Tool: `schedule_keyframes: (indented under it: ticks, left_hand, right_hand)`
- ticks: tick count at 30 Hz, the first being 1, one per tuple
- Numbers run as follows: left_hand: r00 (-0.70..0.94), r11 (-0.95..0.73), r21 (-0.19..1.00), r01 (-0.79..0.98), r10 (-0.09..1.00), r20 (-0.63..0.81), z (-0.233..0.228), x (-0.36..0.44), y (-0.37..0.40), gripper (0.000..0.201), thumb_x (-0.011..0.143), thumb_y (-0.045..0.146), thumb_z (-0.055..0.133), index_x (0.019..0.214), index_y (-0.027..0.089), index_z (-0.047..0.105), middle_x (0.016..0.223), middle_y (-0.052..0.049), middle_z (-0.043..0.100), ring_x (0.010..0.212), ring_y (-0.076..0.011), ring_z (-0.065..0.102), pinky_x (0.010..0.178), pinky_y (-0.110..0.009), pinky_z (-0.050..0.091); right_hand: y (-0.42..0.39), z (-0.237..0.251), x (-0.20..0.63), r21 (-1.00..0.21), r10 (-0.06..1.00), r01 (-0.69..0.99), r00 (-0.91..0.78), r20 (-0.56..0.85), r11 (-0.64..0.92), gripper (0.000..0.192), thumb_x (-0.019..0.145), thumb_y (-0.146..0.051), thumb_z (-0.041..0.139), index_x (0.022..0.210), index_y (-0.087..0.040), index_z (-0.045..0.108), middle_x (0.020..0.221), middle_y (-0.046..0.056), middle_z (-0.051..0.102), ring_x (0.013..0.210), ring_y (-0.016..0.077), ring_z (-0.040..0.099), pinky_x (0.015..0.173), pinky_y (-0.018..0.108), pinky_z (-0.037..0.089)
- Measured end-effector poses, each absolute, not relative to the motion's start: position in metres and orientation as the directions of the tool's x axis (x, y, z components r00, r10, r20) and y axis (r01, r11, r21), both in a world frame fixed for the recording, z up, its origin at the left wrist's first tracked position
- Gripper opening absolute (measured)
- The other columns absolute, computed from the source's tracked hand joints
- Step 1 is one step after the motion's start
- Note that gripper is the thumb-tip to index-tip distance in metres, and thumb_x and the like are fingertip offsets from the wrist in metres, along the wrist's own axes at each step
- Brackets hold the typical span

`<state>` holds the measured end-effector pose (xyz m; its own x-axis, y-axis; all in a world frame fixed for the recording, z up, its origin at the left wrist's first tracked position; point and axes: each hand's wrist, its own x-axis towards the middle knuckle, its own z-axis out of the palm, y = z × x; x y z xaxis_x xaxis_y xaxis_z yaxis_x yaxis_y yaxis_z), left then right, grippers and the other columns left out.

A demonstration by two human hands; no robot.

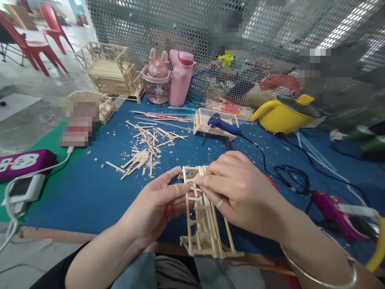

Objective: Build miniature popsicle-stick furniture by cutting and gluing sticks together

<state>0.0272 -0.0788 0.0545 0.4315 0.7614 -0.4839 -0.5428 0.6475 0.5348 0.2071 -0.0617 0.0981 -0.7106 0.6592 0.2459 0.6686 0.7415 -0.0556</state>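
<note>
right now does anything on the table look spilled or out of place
Mainly the short wooden sticks: they lie jumbled on the blue tabletop with stray bits around them, as if spilled. The black cord also looks tangled, at the right. The wooden frame being held shows no clear damage.

Pretty clearly a craft workshop of some kind: blue surface (99, 192) littered with cut sticks (144, 155), glue gun (227, 126) out, chunky purple power strip (22, 163), a stick frame (212, 228) up front, plus metal mesh screen (156, 24) and plastic chairs (54, 23) on bare grey floor (68, 78).
</note>
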Motion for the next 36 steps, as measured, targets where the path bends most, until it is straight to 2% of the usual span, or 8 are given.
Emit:
schedule_keyframes:
  ticks: [3,6,9,15,19,24,30,36]
  left_hand:
    - [0.458,0.649,0.548,-0.529,0.761,-0.460,0.054,0.029,-0.078,0.064,0.077,0.007,0.068,0.136,0.013,0.046,0.093,-0.011,0.072,0.072,-0.0145,0.070,0.073,-0.025,0.055]
    - [0.421,0.636,0.567,-0.523,0.771,-0.477,0.052,0.032,-0.076,0.081,0.072,0.006,0.073,0.144,0.014,0.035,0.081,-0.007,0.071,0.067,-0.0136,0.067,0.070,-0.025,0.055]
    - [0.366,0.599,0.611,-0.518,0.801,-0.474,0.050,0.035,-0.075,0.089,0.070,0.007,0.075,0.146,0.013,0.029,0.070,-0.003,0.069,0.061,-0.0120,0.065,0.065,-0.022,0.054]
    - [0.305,0.560,0.668,-0.490,0.828,-0.470,0.052,0.037,-0.074,0.095,0.070,0.007,0.075,0.149,0.015,0.023,0.065,-0.001,0.069,0.055,-0.0100,0.063,0.059,-0.020,0.053]
    - [0.281,0.550,0.675,-0.493,0.834,-0.474,0.054,0.039,-0.075,0.101,0.065,0.008,0.079,0.149,0.014,0.024,0.065,-0.002,0.071,0.057,-0.0126,0.066,0.058,-0.020,0.053]
    - [0.267,0.554,0.673,-0.489,0.830,-0.489,0.053,0.040,-0.075,0.097,0.067,0.009,0.078,0.148,0.015,0.025,0.067,-0.003,0.072,0.061,-0.0147,0.068,0.060,-0.022,0.054]
    - [0.259,0.560,0.684,-0.467,0.827,-0.500,0.054,0.040,-0.076,0.089,0.073,0.006,0.072,0.148,0.014,0.024,0.068,-0.003,0.071,0.061,-0.0124,0.067,0.062,-0.022,0.055]
    - [0.253,0.551,0.704,-0.448,0.833,-0.492,0.054,0.041,-0.076,0.087,0.075,0.005,0.069,0.148,0.014,0.023,0.067,-0.002,0.069,0.061,-0.0115,0.065,0.063,-0.023,0.055]
  right_hand:
    - [-0.064,0.099,0.205,-0.018,0.650,0.669,-0.715,0.258,0.743,0.022,0.086,-0.011,0.051,0.073,-0.018,0.068,0.067,0.003,0.058,0.069,0.0162,0.045,0.072,0.035,0.030]
    - [-0.064,0.099,0.205,-0.008,0.636,0.657,-0.727,0.259,0.754,0.021,0.085,-0.010,0.052,0.075,-0.018,0.069,0.067,0.003,0.059,0.070,0.0168,0.046,0.072,0.035,0.030]
    - [-0.063,0.098,0.205,-0.021,0.633,0.651,-0.729,0.259,0.759,0.021,0.085,-0.011,0.052,0.075,-0.018,0.069,0.068,0.003,0.061,0.070,0.0169,0.047,0.072,0.035,0.031]
    - [-0.062,0.095,0.208,-0.123,0.651,0.646,-0.706,0.280,0.753,0.023,0.089,-0.014,0.050,0.080,-0.017,0.071,0.068,0.004,0.063,0.070,0.0162,0.051,0.071,0.034,0.033]
    - [-0.059,0.093,0.212,-0.205,0.680,0.652,-0.663,0.312,0.730,0.021,0.089,-0.016,0.050,0.086,-0.017,0.071,0.071,0.004,0.065,0.071,0.0165,0.052,0.071,0.033,0.035]
    - [-0.055,0.089,0.213,-0.241,0.731,0.692,-0.617,0.291,0.680,0.024,0.088,-0.015,0.048,0.092,-0.017,0.072,0.075,0.006,0.063,0.074,0.0173,0.051,0.071,0.033,0.035]
    - [-0.054,0.087,0.209,-0.303,0.741,0.677,-0.626,0.242,0.671,0.022,0.087,-0.014,0.051,0.076,-0.016,0.070,0.074,0.005,0.060,0.073,0.0165,0.048,0.070,0.033,0.032]
    - [-0.054,0.084,0.210,-0.369,0.759,0.669,-0.620,0.202,0.645,0.022,0.088,-0.014,0.050,0.086,-0.018,0.071,0.076,0.003,0.060,0.075,0.0169,0.048,0.072,0.034,0.030]
